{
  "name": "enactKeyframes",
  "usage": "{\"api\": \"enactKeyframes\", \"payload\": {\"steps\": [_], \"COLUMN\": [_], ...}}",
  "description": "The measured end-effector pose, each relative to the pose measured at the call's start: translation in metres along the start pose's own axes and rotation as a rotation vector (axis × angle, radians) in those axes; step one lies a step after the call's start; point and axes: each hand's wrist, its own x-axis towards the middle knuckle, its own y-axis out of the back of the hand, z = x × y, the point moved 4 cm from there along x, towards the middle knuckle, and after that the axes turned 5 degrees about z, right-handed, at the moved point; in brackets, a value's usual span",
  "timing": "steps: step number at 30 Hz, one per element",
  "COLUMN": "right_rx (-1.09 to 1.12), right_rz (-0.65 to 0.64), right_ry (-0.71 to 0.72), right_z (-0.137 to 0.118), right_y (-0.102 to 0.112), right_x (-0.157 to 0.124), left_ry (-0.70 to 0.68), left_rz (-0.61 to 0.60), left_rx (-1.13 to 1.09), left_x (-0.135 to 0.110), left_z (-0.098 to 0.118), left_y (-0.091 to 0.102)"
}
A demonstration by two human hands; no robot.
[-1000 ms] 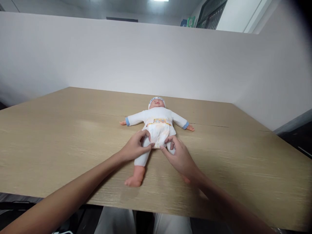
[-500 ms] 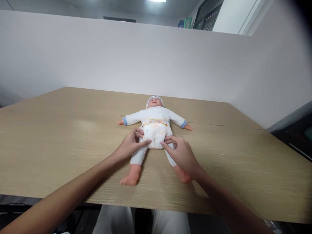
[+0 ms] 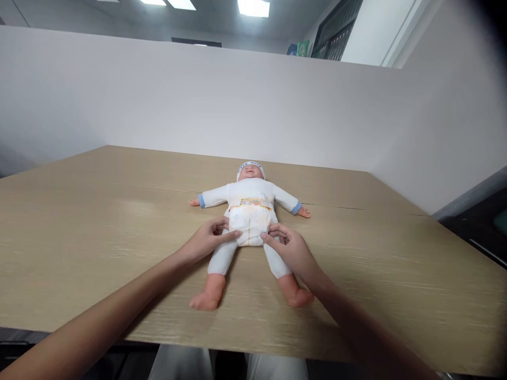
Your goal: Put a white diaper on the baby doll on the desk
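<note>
On its back on the table lies a baby doll [image 3: 251,186] in a white suit with blue cuffs and a lettered headband, its feet toward me. A white diaper [image 3: 249,224] with a printed orange waist strip is around its hips, over the suit. My left hand [image 3: 212,236] grips the diaper's edge at the doll's hip on the left, thumb on the front and fingers curled at the side. At the opposite leg edge, my right hand [image 3: 287,243] pinches the diaper between thumb and fingers. Some fingertips are hidden by the hands and the diaper.
The wooden table [image 3: 119,253] has a thin seam across it behind the doll. A pale partition wall [image 3: 237,111] rises along its far edge. A dark object [image 3: 479,216] stands at the right side. My legs show below the front edge.
The view has tilted up slightly, so everything sits a little lower and more ceiling lights show. Both hands remain at the diaper's leg edges with little change.
</note>
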Motion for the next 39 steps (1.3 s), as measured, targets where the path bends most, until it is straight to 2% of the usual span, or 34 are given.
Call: {"api": "enactKeyframes", "payload": {"steps": [5, 7, 13, 16, 18, 21, 24, 27, 30, 34, 39], "right_rx": [-0.332, -0.352, -0.365, -0.37, -0.355, -0.369, -0.468, -0.655, -0.813, -0.879, -0.889], "right_rz": [0.166, 0.191, 0.129, 0.179, 0.233, 0.365, 0.48, 0.486, 0.403, 0.338, 0.274], "right_ry": [0.215, 0.288, 0.402, 0.468, 0.487, 0.513, 0.548, 0.566, 0.577, 0.501, 0.444], "right_z": [-0.021, -0.026, -0.025, -0.024, -0.021, -0.007, 0.011, 0.027, 0.035, 0.045, 0.05], "right_y": [0.005, 0.007, 0.007, 0.01, 0.015, 0.025, 0.034, 0.036, 0.032, 0.028, 0.027], "right_x": [-0.011, -0.012, -0.004, 0.0, 0.004, 0.014, 0.03, 0.055, 0.085, 0.115, 0.122], "left_ry": [0.032, 0.034, 0.058, 0.036, -0.043, -0.217, -0.364, -0.495, -0.519, -0.423, -0.399], "left_rz": [-0.051, -0.05, -0.015, 0.011, 0.051, 0.188, 0.411, 0.55, 0.528, 0.454, 0.431], "left_rx": [-0.171, -0.194, -0.163, -0.152, -0.116, 0.046, 0.345, 0.697, 0.926, 1.009, 1.036], "left_x": [0.008, 0.009, 0.011, 0.016, 0.019, 0.022, 0.027, 0.041, 0.069, 0.103, 0.113], "left_z": [-0.004, -0.006, -0.008, -0.01, -0.01, -0.01, -0.012, -0.017, -0.024, -0.03, -0.034], "left_y": [0.0, 0.0, 0.007, 0.014, 0.02, 0.032, 0.046, 0.053, 0.055, 0.06, 0.067]}}
